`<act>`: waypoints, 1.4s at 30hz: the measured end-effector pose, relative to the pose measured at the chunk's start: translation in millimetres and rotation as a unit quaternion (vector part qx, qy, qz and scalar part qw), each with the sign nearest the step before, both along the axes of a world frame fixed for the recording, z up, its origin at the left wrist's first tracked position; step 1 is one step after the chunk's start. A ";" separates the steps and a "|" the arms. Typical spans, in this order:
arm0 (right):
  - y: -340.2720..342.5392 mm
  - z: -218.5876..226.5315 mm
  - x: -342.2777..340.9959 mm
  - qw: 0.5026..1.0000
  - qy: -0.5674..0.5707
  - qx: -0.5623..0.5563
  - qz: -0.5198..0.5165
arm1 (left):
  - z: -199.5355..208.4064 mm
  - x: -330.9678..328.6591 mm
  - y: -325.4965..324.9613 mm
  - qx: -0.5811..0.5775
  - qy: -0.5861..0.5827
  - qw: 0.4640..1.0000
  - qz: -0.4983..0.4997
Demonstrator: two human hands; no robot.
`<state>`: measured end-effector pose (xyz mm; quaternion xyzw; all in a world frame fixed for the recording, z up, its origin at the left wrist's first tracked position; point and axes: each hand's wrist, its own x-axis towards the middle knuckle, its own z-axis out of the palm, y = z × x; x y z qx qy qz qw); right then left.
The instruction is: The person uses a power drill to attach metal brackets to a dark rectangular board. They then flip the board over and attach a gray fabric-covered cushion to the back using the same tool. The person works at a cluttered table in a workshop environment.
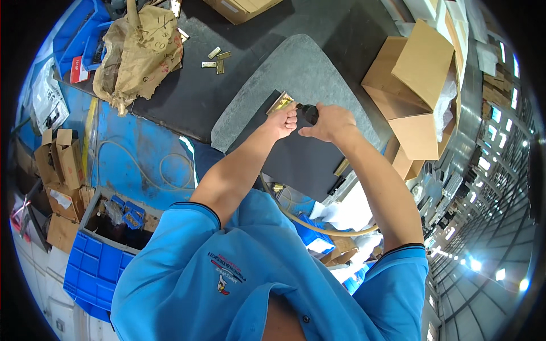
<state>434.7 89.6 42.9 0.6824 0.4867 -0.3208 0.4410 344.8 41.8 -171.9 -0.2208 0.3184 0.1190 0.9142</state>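
Observation:
Near the middle of the dark worktable, my left hand (281, 121) is closed on a shiny brass-coloured metal plate (281, 103), its fingers curled at the near end. Right beside it, my right hand (333, 123) grips a dark, rounded tool (309, 114); a thin part of it reaches toward the plate, and its exact kind cannot be made out. Both hands are over a grey pad (296, 65) with a darker panel (298, 162) in front. Whether the tool tip touches the plate is hidden by my fingers.
Several small brass-coloured plates (220, 63) lie on the table beyond my left hand. A crumpled brown sack (145, 48) and blue bins (77, 37) stand at the left. An open cardboard box (406, 85) is at the right, and a blue crate (96, 270) sits at lower left.

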 end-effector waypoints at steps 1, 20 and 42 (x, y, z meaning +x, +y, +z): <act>1.3 -0.5 0.5 1.000 -0.003 -0.006 -0.006 | 2.3 3.7 0.8 -0.022 0.016 1.000 0.001; 1.5 -6.3 0.6 1.000 0.003 -0.006 0.007 | -3.0 2.2 0.7 -0.053 0.019 0.998 0.021; 15.1 -15.6 -17.8 0.997 -0.016 0.020 0.077 | 28.2 -16.9 -15.1 0.064 -0.061 0.996 -0.007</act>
